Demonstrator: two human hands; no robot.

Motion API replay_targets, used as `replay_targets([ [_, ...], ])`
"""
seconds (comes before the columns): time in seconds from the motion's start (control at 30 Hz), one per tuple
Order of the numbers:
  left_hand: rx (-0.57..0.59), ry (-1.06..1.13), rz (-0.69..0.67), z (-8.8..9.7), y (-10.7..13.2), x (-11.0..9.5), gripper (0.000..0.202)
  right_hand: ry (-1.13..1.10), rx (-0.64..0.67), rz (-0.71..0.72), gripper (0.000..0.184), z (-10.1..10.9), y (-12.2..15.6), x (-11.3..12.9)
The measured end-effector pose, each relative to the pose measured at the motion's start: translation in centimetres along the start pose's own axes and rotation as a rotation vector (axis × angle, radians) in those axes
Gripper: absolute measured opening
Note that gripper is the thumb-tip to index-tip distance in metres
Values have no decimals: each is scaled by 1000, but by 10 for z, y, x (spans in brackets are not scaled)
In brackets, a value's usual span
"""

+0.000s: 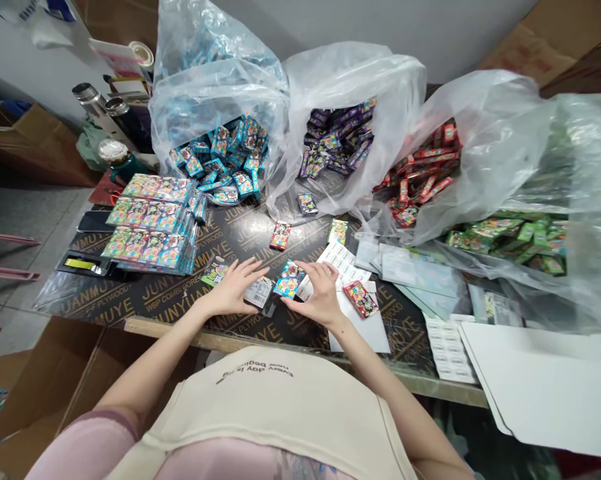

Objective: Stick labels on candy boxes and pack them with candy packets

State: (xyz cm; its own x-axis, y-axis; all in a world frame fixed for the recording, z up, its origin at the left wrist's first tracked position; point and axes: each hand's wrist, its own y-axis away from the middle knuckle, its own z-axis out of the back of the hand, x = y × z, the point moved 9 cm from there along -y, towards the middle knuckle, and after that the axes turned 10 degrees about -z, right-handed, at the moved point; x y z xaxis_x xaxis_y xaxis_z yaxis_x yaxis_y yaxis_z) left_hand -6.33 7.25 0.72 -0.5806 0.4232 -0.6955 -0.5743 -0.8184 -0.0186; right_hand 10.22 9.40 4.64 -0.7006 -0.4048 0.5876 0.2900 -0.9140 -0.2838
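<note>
Dark plywood table (180, 303) w/ printed lettering holds four clear bags: blue packs (220, 163), purple packs (337, 140), red packs (423, 170), green packs (515, 240), plus flat stacks of filled sheets (150, 223) at left. Left hand (233, 287) lies fingers spread, tips pressing a grey card (259, 292), not clenched; right hand (320, 293) pinches a blue pack (289, 280) by its edge, just beside that card, near table's front edge. Red pack (361, 298) lies on white sheet (365, 327), close to right hand.
</note>
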Motion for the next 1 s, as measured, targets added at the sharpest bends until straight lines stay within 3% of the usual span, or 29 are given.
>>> replay_targets([
  [0.07, 161, -193, -78, -11, 3, 3, 101, 48, 31, 34, 68, -5, 7, -3],
  [0.13, 197, -289, -89, -16, 3, 6, 99, 103, 33, 53, 64, -9, 14, -5],
  [0.3, 55, -315, -79, -7, -5, 4, 102, 213, -8, 13, 58, -13, 23, -6],
  [0.53, -13, -219, -96, 1, -7, 3, 111, -16, 147, -31, 76, -23, 15, -15],
  [0.73, 4, -169, -132, -6, -7, -1, 110, -137, 297, 72, 89, -33, 5, -12],
  [0.87, -71, -171, -100, 2, -7, 4, 110, -144, 194, 8, 102, -26, 4, -14],
  [1.0, -103, -168, -69, 6, -8, 9, 112, -217, 258, 78, 73, -31, -5, -5],
])
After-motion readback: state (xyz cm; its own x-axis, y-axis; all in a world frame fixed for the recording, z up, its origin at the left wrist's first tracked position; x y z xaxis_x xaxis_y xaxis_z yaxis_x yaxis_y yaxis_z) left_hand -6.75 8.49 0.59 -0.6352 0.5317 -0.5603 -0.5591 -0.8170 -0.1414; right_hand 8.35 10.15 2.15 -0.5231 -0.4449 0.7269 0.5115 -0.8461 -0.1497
